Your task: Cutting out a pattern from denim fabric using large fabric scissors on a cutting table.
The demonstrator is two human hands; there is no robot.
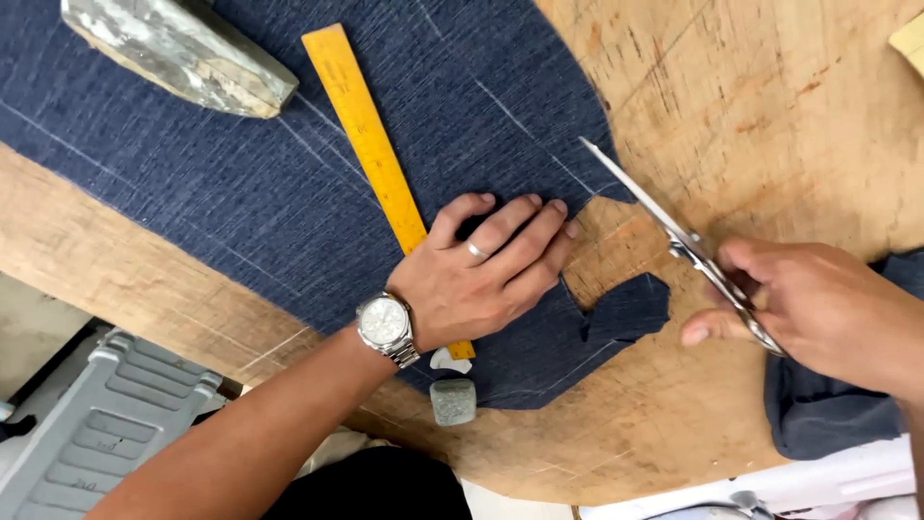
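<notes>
A dark blue fabric piece [289,183] with chalk lines lies spread on a worn wooden table [770,106]. My left hand [481,270], wearing a ring and a silver wristwatch, presses flat on the fabric near its cut edge and covers the lower end of a yellow ruler [364,125]. My right hand [818,308] grips metal scissors [674,231], blades shut and pointing up-left towards the fabric's edge. A partly cut flap of fabric [626,308] lies between my hands.
A heavy grey metal weight [183,53] rests on the fabric at top left. A small grey block [452,400] and a white chalk piece [449,360] sit near the table's near edge. More blue cloth [828,414] is bunched at right. A grey plastic stool [106,424] stands below.
</notes>
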